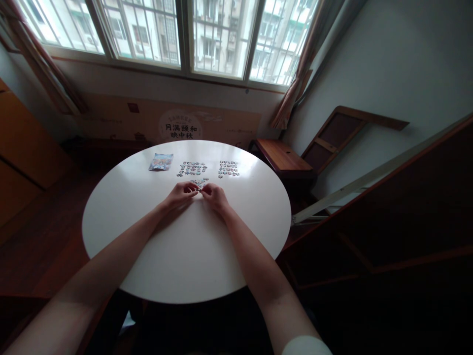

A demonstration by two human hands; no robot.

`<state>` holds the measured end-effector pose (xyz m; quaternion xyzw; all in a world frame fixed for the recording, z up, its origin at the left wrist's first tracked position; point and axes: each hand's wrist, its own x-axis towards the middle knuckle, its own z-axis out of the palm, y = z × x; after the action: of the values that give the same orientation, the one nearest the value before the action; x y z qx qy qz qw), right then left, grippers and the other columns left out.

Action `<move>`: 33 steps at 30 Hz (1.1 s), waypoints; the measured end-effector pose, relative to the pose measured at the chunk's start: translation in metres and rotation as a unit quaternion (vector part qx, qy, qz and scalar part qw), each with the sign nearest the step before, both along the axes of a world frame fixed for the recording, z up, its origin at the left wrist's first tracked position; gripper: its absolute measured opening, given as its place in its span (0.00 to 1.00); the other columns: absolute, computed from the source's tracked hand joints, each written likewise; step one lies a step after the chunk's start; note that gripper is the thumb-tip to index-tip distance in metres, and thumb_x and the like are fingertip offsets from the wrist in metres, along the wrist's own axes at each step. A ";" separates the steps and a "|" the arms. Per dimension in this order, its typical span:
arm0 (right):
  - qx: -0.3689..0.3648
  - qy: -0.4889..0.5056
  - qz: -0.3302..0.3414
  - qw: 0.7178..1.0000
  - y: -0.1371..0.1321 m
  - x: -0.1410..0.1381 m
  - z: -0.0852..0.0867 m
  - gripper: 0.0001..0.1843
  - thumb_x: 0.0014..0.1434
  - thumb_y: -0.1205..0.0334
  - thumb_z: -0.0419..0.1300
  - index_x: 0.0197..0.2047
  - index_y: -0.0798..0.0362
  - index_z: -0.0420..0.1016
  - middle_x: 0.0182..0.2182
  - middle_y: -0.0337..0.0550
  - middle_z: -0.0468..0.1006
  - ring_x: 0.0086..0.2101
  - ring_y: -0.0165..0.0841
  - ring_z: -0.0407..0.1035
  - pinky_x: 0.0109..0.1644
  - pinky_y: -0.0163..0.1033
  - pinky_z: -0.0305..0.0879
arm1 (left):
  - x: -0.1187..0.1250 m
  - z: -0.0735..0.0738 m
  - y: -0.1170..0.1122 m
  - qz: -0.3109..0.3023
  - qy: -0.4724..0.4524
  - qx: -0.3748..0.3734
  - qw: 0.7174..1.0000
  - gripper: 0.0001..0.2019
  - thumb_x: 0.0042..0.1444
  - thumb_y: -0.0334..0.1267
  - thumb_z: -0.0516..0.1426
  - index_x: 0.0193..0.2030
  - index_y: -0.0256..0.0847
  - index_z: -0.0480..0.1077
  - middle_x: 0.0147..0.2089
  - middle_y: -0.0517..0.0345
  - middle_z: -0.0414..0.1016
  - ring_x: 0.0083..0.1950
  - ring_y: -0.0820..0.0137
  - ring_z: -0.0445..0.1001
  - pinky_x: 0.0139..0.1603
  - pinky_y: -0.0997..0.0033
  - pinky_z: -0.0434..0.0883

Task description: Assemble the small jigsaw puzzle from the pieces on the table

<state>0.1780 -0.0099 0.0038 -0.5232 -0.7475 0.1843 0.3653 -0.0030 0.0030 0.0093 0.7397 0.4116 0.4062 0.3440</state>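
My left hand [181, 194] and my right hand [215, 196] meet near the middle of a round white table [177, 256]. Fingertips of both are pinched around a small dark jigsaw piece [200, 190], partly hidden by the fingers. Just beyond them lies a small cluster of joined or touching jigsaw pieces [199, 182]. Farther back, loose jigsaw pieces [192, 168] are spread in rough rows. To their right sits a second group of jigsaw pieces [229, 168], laid out in a tidier block.
A colourful picture sheet or packet [161, 161] lies at the table's back left. Beyond the right edge stands a wooden stool or bench [283, 155]. A folding wooden chair [334, 135] leans on the wall. Barred windows [218, 39] face me.
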 end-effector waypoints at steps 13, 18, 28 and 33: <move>-0.002 -0.002 -0.007 1.000 -0.001 0.000 0.001 0.05 0.54 0.64 0.59 0.34 0.51 0.76 0.29 0.38 0.76 0.30 0.29 0.68 0.38 0.33 0.63 | 0.001 0.001 0.000 -0.003 -0.006 0.000 1.000 0.16 0.47 0.48 0.62 0.37 0.36 0.74 0.32 0.53 0.76 0.31 0.70 0.73 0.31 0.72 0.71; -0.002 -0.002 -0.006 1.000 -0.001 0.000 0.001 0.04 0.54 0.64 0.59 0.34 0.51 0.76 0.29 0.38 0.77 0.30 0.29 0.69 0.38 0.33 0.63 | 0.001 0.001 0.000 0.000 -0.004 -0.001 1.000 0.17 0.47 0.48 0.62 0.37 0.35 0.74 0.31 0.54 0.76 0.31 0.70 0.72 0.31 0.72 0.71; -0.006 0.011 0.001 1.000 -0.003 0.000 0.003 0.08 0.53 0.64 0.60 0.38 0.50 0.75 0.29 0.37 0.78 0.31 0.29 0.71 0.40 0.34 0.64 | 0.001 -0.002 0.001 0.000 -0.006 0.001 1.000 0.17 0.48 0.47 0.62 0.38 0.35 0.74 0.32 0.53 0.76 0.32 0.69 0.73 0.32 0.71 0.71; -0.002 0.012 0.004 1.000 -0.003 0.000 0.003 0.07 0.53 0.63 0.61 0.37 0.50 0.76 0.29 0.37 0.78 0.30 0.29 0.71 0.39 0.34 0.64 | 0.000 -0.003 0.001 -0.004 -0.007 0.001 1.000 0.17 0.48 0.47 0.62 0.38 0.35 0.74 0.32 0.53 0.76 0.32 0.69 0.73 0.33 0.71 0.72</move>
<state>0.1781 -0.0128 0.0064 -0.5188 -0.7450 0.1936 0.3718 -0.0031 0.0044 0.0068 0.7391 0.4056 0.4103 0.3475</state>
